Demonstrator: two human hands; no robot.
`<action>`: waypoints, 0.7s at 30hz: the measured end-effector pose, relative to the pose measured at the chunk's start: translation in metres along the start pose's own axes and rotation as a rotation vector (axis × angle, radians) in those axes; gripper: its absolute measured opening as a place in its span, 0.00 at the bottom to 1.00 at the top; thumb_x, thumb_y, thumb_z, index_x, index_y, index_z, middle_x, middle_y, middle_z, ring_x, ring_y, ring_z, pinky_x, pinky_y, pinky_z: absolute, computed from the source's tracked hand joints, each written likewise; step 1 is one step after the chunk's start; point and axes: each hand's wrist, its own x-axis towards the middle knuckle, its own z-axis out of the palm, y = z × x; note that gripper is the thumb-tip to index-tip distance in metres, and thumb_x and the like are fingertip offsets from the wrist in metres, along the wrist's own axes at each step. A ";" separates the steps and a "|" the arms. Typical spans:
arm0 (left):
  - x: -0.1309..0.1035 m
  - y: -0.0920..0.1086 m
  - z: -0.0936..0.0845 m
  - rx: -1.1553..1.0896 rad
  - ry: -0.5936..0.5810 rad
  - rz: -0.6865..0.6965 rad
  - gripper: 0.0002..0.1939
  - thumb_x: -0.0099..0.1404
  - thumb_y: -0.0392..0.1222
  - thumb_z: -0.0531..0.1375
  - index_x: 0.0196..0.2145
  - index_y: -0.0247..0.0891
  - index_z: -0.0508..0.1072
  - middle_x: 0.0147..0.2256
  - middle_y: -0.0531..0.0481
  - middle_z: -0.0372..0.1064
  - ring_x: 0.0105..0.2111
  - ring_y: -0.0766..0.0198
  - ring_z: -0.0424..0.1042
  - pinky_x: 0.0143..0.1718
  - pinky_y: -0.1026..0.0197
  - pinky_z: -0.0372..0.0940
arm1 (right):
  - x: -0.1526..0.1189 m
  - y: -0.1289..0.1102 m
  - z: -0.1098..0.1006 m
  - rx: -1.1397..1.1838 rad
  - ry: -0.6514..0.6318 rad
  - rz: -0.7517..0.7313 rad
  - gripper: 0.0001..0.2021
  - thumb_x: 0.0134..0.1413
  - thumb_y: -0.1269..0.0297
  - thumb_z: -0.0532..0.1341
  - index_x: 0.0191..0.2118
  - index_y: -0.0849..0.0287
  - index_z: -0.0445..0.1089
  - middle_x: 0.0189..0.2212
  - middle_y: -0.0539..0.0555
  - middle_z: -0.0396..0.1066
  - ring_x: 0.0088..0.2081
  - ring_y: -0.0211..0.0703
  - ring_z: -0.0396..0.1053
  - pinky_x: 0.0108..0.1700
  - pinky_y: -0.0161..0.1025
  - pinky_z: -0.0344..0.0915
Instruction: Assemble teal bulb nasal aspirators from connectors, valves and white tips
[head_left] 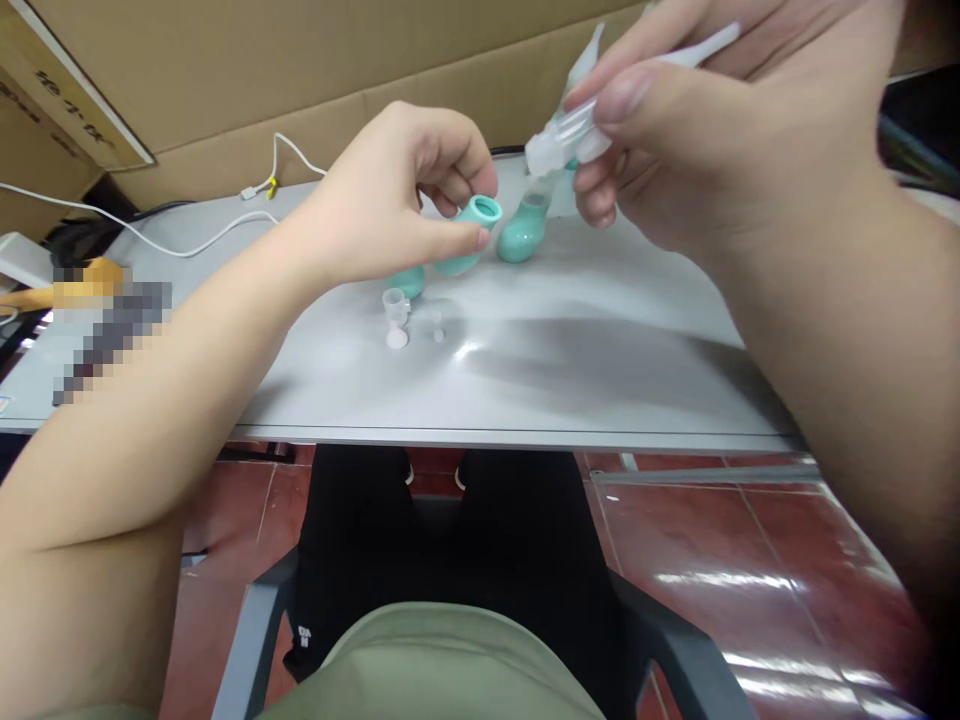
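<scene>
My left hand (420, 190) has thumb and fingers around a teal rubber bulb (463, 250), whose round open mouth faces up. Raised at the upper right, my right hand (667, 120) pinches a clear plastic piece (559, 143) with a wide white end and a thin pointed tip. Between the hands, another teal bulb (523, 232) with a clear neck rests on the grey table (570, 375). Part of a further teal bulb (407, 283) shows below my left hand. Nearer me stand a clear plastic cup-shaped part (396, 318) and a tiny clear part (438, 328).
A white cable (202, 240) runs over the table's left side, by a yellow-orange object (45, 298) and a pixelated dark item (120, 330). Cardboard (300, 70) walls the back. A dark object (922, 130) sits at the far right.
</scene>
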 end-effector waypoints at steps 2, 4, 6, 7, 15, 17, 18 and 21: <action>0.004 0.000 0.004 -0.039 -0.023 -0.045 0.14 0.49 0.42 0.79 0.32 0.46 0.80 0.35 0.47 0.84 0.34 0.53 0.79 0.37 0.45 0.74 | -0.002 -0.003 -0.002 -0.036 -0.046 0.015 0.17 0.48 0.50 0.84 0.33 0.56 0.84 0.23 0.49 0.75 0.22 0.36 0.72 0.19 0.40 0.63; 0.005 -0.003 0.009 -0.068 -0.024 -0.085 0.13 0.50 0.42 0.78 0.32 0.45 0.81 0.34 0.48 0.83 0.33 0.54 0.79 0.38 0.44 0.76 | -0.004 -0.005 -0.004 -0.086 -0.093 0.046 0.16 0.49 0.50 0.84 0.34 0.55 0.85 0.23 0.47 0.75 0.23 0.33 0.72 0.20 0.37 0.66; 0.003 -0.006 0.014 -0.068 -0.021 -0.106 0.10 0.53 0.41 0.76 0.32 0.46 0.81 0.34 0.48 0.84 0.33 0.53 0.80 0.40 0.43 0.78 | -0.007 -0.005 -0.004 -0.118 -0.128 0.068 0.15 0.51 0.51 0.83 0.36 0.54 0.85 0.24 0.46 0.76 0.23 0.32 0.72 0.21 0.35 0.67; 0.001 -0.008 0.016 -0.055 -0.019 -0.109 0.09 0.54 0.41 0.75 0.33 0.46 0.81 0.34 0.48 0.84 0.34 0.52 0.82 0.41 0.43 0.78 | -0.008 -0.005 -0.004 -0.125 -0.134 0.072 0.14 0.52 0.52 0.83 0.36 0.54 0.85 0.24 0.45 0.76 0.23 0.31 0.71 0.21 0.35 0.66; -0.013 -0.022 0.014 0.088 -0.006 -0.030 0.12 0.55 0.43 0.79 0.38 0.47 0.88 0.41 0.49 0.88 0.43 0.47 0.85 0.51 0.42 0.79 | -0.015 -0.004 0.001 -0.204 -0.216 0.140 0.13 0.55 0.55 0.82 0.36 0.56 0.84 0.25 0.45 0.76 0.23 0.29 0.71 0.23 0.30 0.68; -0.016 -0.032 0.010 0.102 0.016 0.051 0.20 0.51 0.47 0.82 0.43 0.51 0.89 0.46 0.49 0.88 0.48 0.44 0.86 0.54 0.41 0.79 | -0.015 -0.002 0.002 -0.190 -0.255 0.135 0.11 0.58 0.55 0.80 0.38 0.55 0.85 0.26 0.44 0.77 0.23 0.28 0.72 0.24 0.28 0.69; -0.017 -0.038 0.008 0.107 0.036 0.119 0.26 0.48 0.49 0.84 0.47 0.54 0.89 0.49 0.49 0.88 0.50 0.42 0.85 0.56 0.39 0.79 | -0.015 -0.001 0.002 -0.179 -0.263 0.121 0.10 0.58 0.55 0.80 0.39 0.55 0.86 0.26 0.44 0.77 0.23 0.28 0.72 0.24 0.28 0.69; -0.020 -0.049 0.006 0.065 0.095 0.348 0.37 0.46 0.55 0.86 0.55 0.54 0.89 0.52 0.48 0.88 0.52 0.40 0.85 0.58 0.39 0.77 | -0.015 0.001 0.002 -0.163 -0.241 0.093 0.10 0.55 0.59 0.82 0.40 0.55 0.87 0.26 0.46 0.78 0.23 0.28 0.72 0.24 0.27 0.69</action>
